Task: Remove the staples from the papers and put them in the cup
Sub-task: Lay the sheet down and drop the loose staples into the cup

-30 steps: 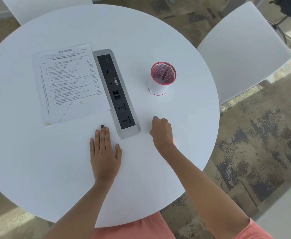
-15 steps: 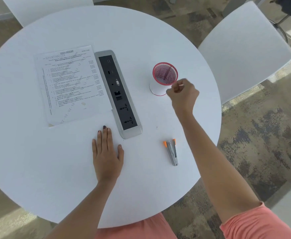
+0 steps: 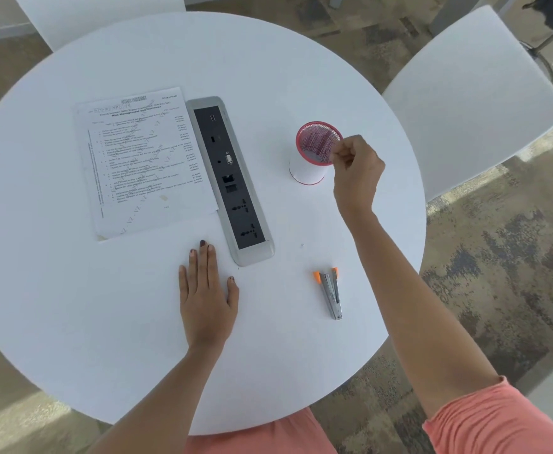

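- The round white table (image 3: 71, 306) fills most of my view, and nothing lying on it has shifted since half a second ago.
- The printed papers (image 3: 144, 158) lie flat at the far left, in the same place as before, with their right edge just beside the long power-socket strip (image 3: 230, 180) set into the tabletop.
- My left hand (image 3: 208, 299) rests palm down on the table, fingers straight and together, holding nothing; it has not moved from its place near the strip's closest end.
- My right hand (image 3: 357, 173) is the one thing that has changed: a second ago it was low on the table over the spot where the tool now lies, half a second ago it was beside the cup, and now its fingertips (image 3: 337, 155) reach over the cup's right rim.
- Those fingers are curled in with thumb and forefinger pinched together; whether a staple sits between them is too small for me to tell.
- The red mesh cup (image 3: 314, 152) stands upright right of the strip, partly covered by my right hand.
- The staple remover (image 3: 330, 291), metal with orange tips, lies alone on the table near my right forearm, untouched.
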The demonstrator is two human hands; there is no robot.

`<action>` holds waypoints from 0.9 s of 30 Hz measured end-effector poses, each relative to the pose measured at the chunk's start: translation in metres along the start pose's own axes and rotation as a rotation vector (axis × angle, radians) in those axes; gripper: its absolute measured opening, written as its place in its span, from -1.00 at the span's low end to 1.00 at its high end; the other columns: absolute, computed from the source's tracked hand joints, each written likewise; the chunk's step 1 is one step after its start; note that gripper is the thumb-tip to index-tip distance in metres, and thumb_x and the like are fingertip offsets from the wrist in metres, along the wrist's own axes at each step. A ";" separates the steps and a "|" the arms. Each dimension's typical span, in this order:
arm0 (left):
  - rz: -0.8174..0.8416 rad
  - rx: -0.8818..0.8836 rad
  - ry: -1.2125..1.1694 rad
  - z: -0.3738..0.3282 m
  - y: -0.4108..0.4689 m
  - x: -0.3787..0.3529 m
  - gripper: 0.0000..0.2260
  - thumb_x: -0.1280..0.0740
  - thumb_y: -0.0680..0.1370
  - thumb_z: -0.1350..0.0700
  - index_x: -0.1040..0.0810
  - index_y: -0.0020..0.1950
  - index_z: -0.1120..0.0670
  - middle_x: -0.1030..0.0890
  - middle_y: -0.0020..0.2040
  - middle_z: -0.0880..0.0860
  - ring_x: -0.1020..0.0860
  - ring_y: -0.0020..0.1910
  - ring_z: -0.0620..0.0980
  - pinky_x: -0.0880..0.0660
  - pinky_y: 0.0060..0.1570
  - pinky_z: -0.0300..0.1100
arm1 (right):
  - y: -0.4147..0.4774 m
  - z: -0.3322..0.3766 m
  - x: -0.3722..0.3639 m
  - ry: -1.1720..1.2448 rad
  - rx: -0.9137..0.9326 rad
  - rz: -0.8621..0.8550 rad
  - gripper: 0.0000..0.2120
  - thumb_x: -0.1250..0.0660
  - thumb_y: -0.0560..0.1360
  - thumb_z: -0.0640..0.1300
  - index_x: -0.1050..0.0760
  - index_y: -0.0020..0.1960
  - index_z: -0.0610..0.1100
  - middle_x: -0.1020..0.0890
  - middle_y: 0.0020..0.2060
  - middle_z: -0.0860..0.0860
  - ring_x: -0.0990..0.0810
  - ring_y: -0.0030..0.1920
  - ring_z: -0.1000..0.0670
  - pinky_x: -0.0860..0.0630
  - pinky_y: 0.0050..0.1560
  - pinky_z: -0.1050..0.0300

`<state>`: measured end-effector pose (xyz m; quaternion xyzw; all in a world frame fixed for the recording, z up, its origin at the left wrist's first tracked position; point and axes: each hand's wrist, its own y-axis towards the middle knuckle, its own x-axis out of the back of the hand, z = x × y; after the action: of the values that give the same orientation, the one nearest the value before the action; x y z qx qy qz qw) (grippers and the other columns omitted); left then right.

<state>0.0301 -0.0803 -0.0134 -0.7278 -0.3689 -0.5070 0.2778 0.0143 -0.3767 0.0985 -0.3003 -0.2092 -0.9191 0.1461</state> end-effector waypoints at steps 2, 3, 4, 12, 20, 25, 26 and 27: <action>-0.002 0.000 -0.004 0.000 0.000 0.000 -0.43 -0.04 0.62 -0.01 -0.12 0.60 0.19 -0.15 0.62 0.10 -0.15 0.60 0.09 -0.09 0.57 0.07 | -0.019 -0.003 0.001 -0.006 0.008 0.021 -0.88 -0.29 0.36 -0.42 -0.51 -0.19 -0.23 -0.63 -0.31 -0.09 -0.55 -0.30 -0.08 -0.48 -0.24 0.18; -0.005 0.000 -0.004 -0.001 0.000 0.000 -0.43 -0.04 0.62 -0.01 -0.13 0.60 0.19 -0.16 0.62 0.10 -0.15 0.60 0.10 -0.09 0.57 0.07 | -0.031 -0.006 0.001 -0.031 0.013 0.044 -0.87 -0.30 0.35 -0.42 -0.51 -0.20 -0.22 -0.62 -0.32 -0.07 -0.52 -0.33 -0.05 -0.44 -0.25 0.26; -0.007 0.000 -0.006 -0.001 0.000 0.000 -0.43 -0.04 0.62 0.00 -0.13 0.60 0.19 -0.16 0.62 0.11 -0.15 0.60 0.10 -0.09 0.57 0.07 | -0.043 -0.011 0.001 -0.060 0.004 0.083 -0.85 -0.29 0.31 -0.43 -0.52 -0.23 -0.21 -0.62 -0.35 -0.05 -0.50 -0.36 -0.02 -0.39 -0.27 0.32; -0.005 0.002 -0.003 -0.001 0.000 0.000 -0.43 -0.06 0.62 0.00 -0.13 0.60 0.19 -0.16 0.62 0.10 -0.14 0.60 0.10 -0.06 0.58 0.06 | -0.116 -0.039 0.002 -0.161 -0.115 0.379 -0.68 -0.19 0.32 -0.54 -0.62 -0.17 -0.24 -0.70 -0.23 -0.09 -0.62 -0.25 -0.03 -0.56 -0.18 0.15; 0.002 0.006 -0.005 0.000 0.001 0.001 -0.42 -0.05 0.61 -0.01 -0.11 0.61 0.18 -0.14 0.63 0.09 -0.13 0.61 0.09 -0.05 0.58 0.05 | -0.122 -0.036 -0.001 -0.231 -0.113 0.466 -0.69 -0.20 0.35 -0.55 -0.62 -0.09 -0.29 -0.69 -0.20 -0.17 -0.65 -0.17 -0.14 -0.59 -0.11 -0.03; -0.007 0.005 -0.006 -0.001 0.000 0.000 -0.43 -0.05 0.61 0.00 -0.12 0.60 0.18 -0.16 0.62 0.10 -0.15 0.60 0.10 -0.05 0.58 0.05 | -0.119 -0.030 -0.004 -0.384 -0.055 0.564 -0.71 -0.20 0.31 -0.54 -0.59 -0.14 -0.28 -0.67 -0.23 -0.18 -0.62 -0.22 -0.19 -0.55 -0.24 -0.03; -0.009 0.003 -0.005 -0.001 0.000 0.000 -0.43 -0.05 0.62 0.00 -0.12 0.60 0.19 -0.16 0.62 0.10 -0.15 0.60 0.10 -0.05 0.58 0.05 | -0.118 -0.030 -0.005 -0.431 -0.050 0.596 -0.72 -0.20 0.28 -0.55 -0.58 -0.16 -0.30 -0.66 -0.23 -0.20 -0.60 -0.24 -0.21 -0.51 -0.29 -0.01; -0.009 0.002 -0.005 0.000 0.000 0.000 -0.43 -0.05 0.62 0.00 -0.12 0.60 0.19 -0.16 0.62 0.11 -0.15 0.60 0.10 -0.06 0.58 0.06 | -0.117 -0.029 -0.006 -0.461 -0.051 0.618 -0.72 -0.20 0.26 -0.55 -0.57 -0.17 -0.32 -0.66 -0.21 -0.23 -0.58 -0.28 -0.22 -0.44 -0.34 0.02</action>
<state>0.0300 -0.0806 -0.0130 -0.7271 -0.3735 -0.5061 0.2751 -0.0409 -0.2879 0.0386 -0.5513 -0.1134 -0.7450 0.3581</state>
